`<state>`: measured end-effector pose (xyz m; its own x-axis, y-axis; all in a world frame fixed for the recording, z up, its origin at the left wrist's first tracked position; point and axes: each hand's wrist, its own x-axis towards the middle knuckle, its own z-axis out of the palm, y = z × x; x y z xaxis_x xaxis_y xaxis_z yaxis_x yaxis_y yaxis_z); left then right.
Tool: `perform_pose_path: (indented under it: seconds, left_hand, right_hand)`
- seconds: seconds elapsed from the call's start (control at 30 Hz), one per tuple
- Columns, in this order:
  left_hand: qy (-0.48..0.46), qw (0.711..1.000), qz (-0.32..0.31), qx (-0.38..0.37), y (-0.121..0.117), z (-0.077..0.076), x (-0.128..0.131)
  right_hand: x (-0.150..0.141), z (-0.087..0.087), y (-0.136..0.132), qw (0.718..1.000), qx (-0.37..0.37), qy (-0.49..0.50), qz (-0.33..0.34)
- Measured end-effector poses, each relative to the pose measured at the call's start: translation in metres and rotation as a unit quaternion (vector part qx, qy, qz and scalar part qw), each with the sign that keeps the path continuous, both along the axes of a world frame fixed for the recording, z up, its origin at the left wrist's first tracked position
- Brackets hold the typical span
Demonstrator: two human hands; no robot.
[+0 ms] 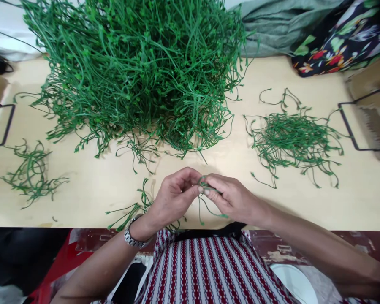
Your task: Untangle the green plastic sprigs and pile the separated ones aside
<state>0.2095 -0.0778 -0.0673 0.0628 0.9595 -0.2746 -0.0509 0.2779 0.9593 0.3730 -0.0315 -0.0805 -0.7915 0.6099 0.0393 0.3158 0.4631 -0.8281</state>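
Near the table's front edge my left hand [179, 192] and my right hand [229, 196] meet, each with thumb and fingers pinched on a thin green artificial stem [205, 207]. Its ends hang below the fingers; how it is bent between the fingertips is partly hidden. Beneath my left hand and wrist lie several loose green stems [134, 209]. A huge tangled heap of the same stems [139, 71] fills the far part of the table, just beyond both hands.
A flat pile of stems [296, 139] lies right on the table [221, 160], a smaller pile [31, 173] left. Black wire frames [346, 126] and cardboard boxes [375, 114] stand at the sides. Green cloth [281, 27] and flowered fabric [342, 46] lie behind.
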Motion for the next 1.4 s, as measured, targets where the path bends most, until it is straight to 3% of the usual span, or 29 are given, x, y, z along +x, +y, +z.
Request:
perform_pose_path:
  seconds: [0.07,0.2,0.37,0.53,0.63,0.73,0.8,0.87,0.93,1.0,1.13,1.2,1.3,1.4]
  left_hand:
    - [0.012,1.0,-0.009,-0.001,0.0,-0.001,0.001]
    - [0.054,0.998,-0.032,-0.007,0.002,-0.001,0.001]
    - [0.122,0.987,-0.105,-0.024,0.007,0.004,-0.005]
    - [0.113,0.975,-0.19,-0.015,0.001,0.015,-0.005]
    - [0.096,0.96,-0.263,-0.023,-0.007,0.028,-0.012]
    - [0.094,0.972,-0.217,-0.008,-0.008,0.039,-0.025]
    - [0.102,0.985,-0.138,0.004,-0.004,0.038,-0.031]
    - [0.081,0.994,-0.073,0.006,0.004,0.032,-0.03]
    - [0.045,0.999,-0.018,0.009,0.012,0.022,-0.026]
    - [0.025,0.999,0.022,0.019,0.017,0.014,-0.02]
    - [0.029,0.998,0.053,0.031,0.019,0.009,-0.008]
    - [0.018,0.998,0.057,0.037,0.018,0.01,-0.003]
    - [-0.02,0.996,0.064,0.053,0.017,0.008,0.002]
    - [-0.057,0.992,0.091,0.058,0.013,0.004,0.002]
  right_hand:
    - [0.0,0.0,0.001,0.998,0.057,-0.023,0.014]
    - [0.0,-0.001,0.002,0.994,0.103,-0.031,0.022]
    - [0.007,-0.005,0.003,0.984,0.167,-0.043,0.034]
    - [0.012,-0.002,0.002,0.949,0.296,-0.038,0.103]
    - [0.029,0.003,0.008,0.931,0.334,-0.022,0.147]
    - [0.061,0.01,0.031,0.915,0.401,-0.022,0.049]
    - [0.084,0.015,0.053,0.863,0.496,-0.088,-0.044]
    - [0.101,0.018,0.076,0.815,0.527,-0.211,-0.117]
    - [0.109,0.021,0.092,0.793,0.502,-0.304,-0.165]
    - [0.107,0.024,0.096,0.805,0.473,-0.31,-0.178]
    - [0.068,0.028,0.062,0.915,0.352,-0.146,-0.134]
    - [0.036,0.026,0.036,0.976,0.191,-0.061,-0.081]
    - [-0.004,0.015,0.008,1.0,0.028,0.008,-0.012]
    - [-0.02,0.004,-0.002,0.996,-0.072,0.054,-0.026]
